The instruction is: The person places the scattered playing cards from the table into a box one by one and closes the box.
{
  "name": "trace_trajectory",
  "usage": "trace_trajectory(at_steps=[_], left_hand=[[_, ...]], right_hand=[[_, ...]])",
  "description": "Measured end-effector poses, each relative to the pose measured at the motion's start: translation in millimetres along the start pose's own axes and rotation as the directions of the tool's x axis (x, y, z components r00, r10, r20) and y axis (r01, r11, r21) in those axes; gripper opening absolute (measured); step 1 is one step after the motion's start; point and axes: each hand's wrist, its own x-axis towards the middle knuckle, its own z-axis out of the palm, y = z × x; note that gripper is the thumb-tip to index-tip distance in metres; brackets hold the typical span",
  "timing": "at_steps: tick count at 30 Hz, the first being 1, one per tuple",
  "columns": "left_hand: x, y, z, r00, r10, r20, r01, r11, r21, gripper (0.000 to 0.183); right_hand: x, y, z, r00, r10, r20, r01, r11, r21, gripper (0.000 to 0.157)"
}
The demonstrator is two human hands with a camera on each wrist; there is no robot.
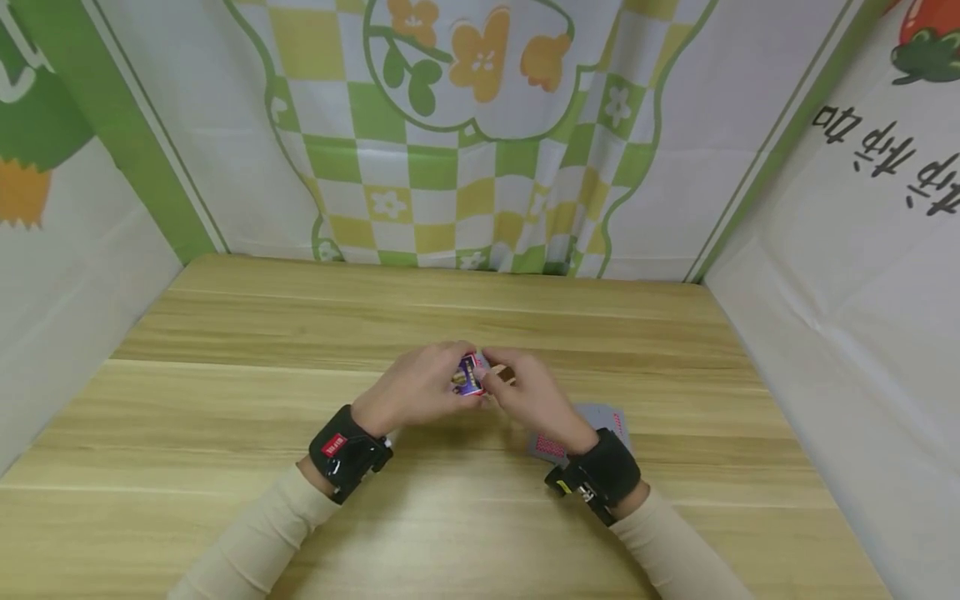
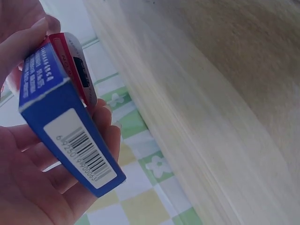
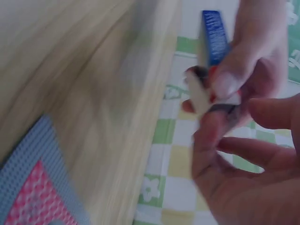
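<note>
A small blue playing-card box (image 2: 79, 136) with a white barcode label is held in my left hand (image 1: 420, 383), its fingers behind it and thumb on its edge. A red and white end piece (image 2: 75, 65) sticks out beside the blue side. My right hand (image 1: 528, 392) is at the box's right end, thumb and forefinger on that end in the head view; its fingertips are blurred in the right wrist view. Beneath my right wrist lie grey-bordered cards with a red pattern (image 1: 551, 447), partly hidden by the wrist.
The wooden table (image 1: 262, 333) stretches around both hands. A green and yellow checked curtain (image 1: 480, 183) hangs at the back edge, with white printed sheets (image 1: 847, 275) along the sides. Black wrist bands (image 1: 348, 450) sit on both wrists.
</note>
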Motion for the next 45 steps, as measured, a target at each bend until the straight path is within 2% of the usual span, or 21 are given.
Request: trace_trajectory(at_steps=[2, 5, 8, 10, 12, 14, 16, 17, 19, 21, 23, 24, 26, 28, 31, 35, 37, 39, 40, 42, 45], left_hand=[[0.4, 0.1, 0.5, 1.000, 0.010, 0.002, -0.010, 1.000, -0.007, 0.057], [1.2, 0.9, 2.0, 1.000, 0.025, 0.008, -0.025, 1.000, -0.016, 0.054], [1.1, 1.6, 3.4, 0.999, 0.025, 0.022, -0.025, 1.000, -0.010, 0.056], [0.6, 1.9, 3.5, 0.999, 0.003, 0.034, -0.003, 1.000, -0.004, 0.060], [0.6, 2.2, 3.0, 0.999, -0.025, 0.043, 0.024, 1.000, 0.004, 0.066], [0.9, 2.8, 2.1, 0.997, -0.055, 0.048, 0.055, 0.998, 0.003, 0.071], [1.5, 3.2, 1.5, 0.996, -0.076, 0.055, 0.076, 0.997, 0.002, 0.074], [1.8, 3.4, 1.2, 0.995, -0.081, 0.059, 0.081, 0.997, 0.009, 0.075], [2.0, 3.7, 1.1, 0.994, -0.088, 0.067, 0.088, 0.996, 0.014, 0.076], [2.2, 4.0, 1.0, 0.993, -0.088, 0.074, 0.087, 0.996, 0.021, 0.077], [2.2, 4.4, 0.8, 0.993, -0.086, 0.078, 0.084, 0.996, 0.022, 0.077], [2.2, 4.6, 0.7, 0.993, -0.085, 0.078, 0.084, 0.996, 0.016, 0.077], [2.2, 5.2, 0.4, 0.993, -0.084, 0.078, 0.084, 0.996, 0.004, 0.077], [1.8, 5.5, 0.3, 0.993, -0.085, 0.077, 0.085, 0.996, -0.001, 0.076], [1.1, 5.8, 0.5, 0.994, -0.083, 0.074, 0.083, 0.997, -0.002, 0.075], [0.2, 5.2, 2.4, 0.995, -0.070, 0.072, 0.069, 0.998, 0.013, 0.075], [-0.2, 4.7, 3.4, 0.995, -0.066, 0.073, 0.065, 0.998, 0.020, 0.075], [-0.6, 4.3, 3.9, 0.995, -0.068, 0.077, 0.067, 0.998, 0.020, 0.075], [-0.6, 4.1, 3.9, 0.995, -0.067, 0.077, 0.065, 0.998, 0.020, 0.075], [-0.3, 3.9, 3.7, 0.995, -0.065, 0.074, 0.064, 0.998, 0.017, 0.074], [0.5, 3.8, 3.0, 0.996, -0.055, 0.071, 0.054, 0.998, 0.017, 0.073]], right_hand=[[-1, -2, -0.7, 0.999, -0.020, 0.036, 0.021, 0.999, -0.034, 0.034], [-2, -3, -6.4, 0.992, 0.029, 0.127, -0.038, 0.997, 0.073, 0.029], [-2, -2, -16.5, 0.963, 0.090, 0.253, -0.146, 0.966, 0.214, 0.029], [-2, 0, -25.3, 0.944, 0.125, 0.306, -0.200, 0.953, 0.227, 0.029], [-2, 5, -35.0, 0.945, 0.132, 0.298, -0.178, 0.975, 0.135, 0.026], [-1, 12, -45.5, 0.952, 0.114, 0.284, -0.118, 0.993, -0.006, 0.018], [-2, 19, -55.3, 0.954, 0.086, 0.287, -0.042, 0.987, -0.158, 0.007], [-3, 22, -59.5, 0.949, 0.093, 0.300, -0.021, 0.972, -0.233, 0.004], [-5, 26, -66.2, 0.927, 0.156, 0.342, -0.036, 0.942, -0.333, 0.015], [-8, 30, -69.4, 0.895, 0.259, 0.364, -0.091, 0.903, -0.420, 0.030], [-10, 33, -69.2, 0.861, 0.363, 0.357, -0.155, 0.855, -0.495, 0.045], [-10, 34, -68.1, 0.850, 0.392, 0.351, -0.176, 0.840, -0.513, 0.050], [-11, 38, -65.2, 0.842, 0.420, 0.339, -0.187, 0.816, -0.547, 0.056], [-11, 40, -62.0, 0.844, 0.424, 0.328, -0.181, 0.802, -0.570, 0.057], [-11, 43, -58.5, 0.851, 0.416, 0.320, -0.172, 0.797, -0.579, 0.054], [-11, 43, -56.5, 0.863, 0.394, 0.317, -0.147, 0.795, -0.588, 0.049], [-9, 42, -57.6, 0.875, 0.366, 0.315, -0.118, 0.795, -0.595, 0.045], [-8, 40, -61.0, 0.891, 0.321, 0.322, -0.084, 0.812, -0.578, 0.040], [-8, 39, -63.6, 0.896, 0.299, 0.330, -0.074, 0.831, -0.551, 0.036], [-8, 37, -70.7, 0.899, 0.236, 0.368, -0.047, 0.889, -0.455, 0.026], [-9, 37, -80.7, 0.890, 0.165, 0.424, -0.063, 0.967, -0.245, 0.013]])
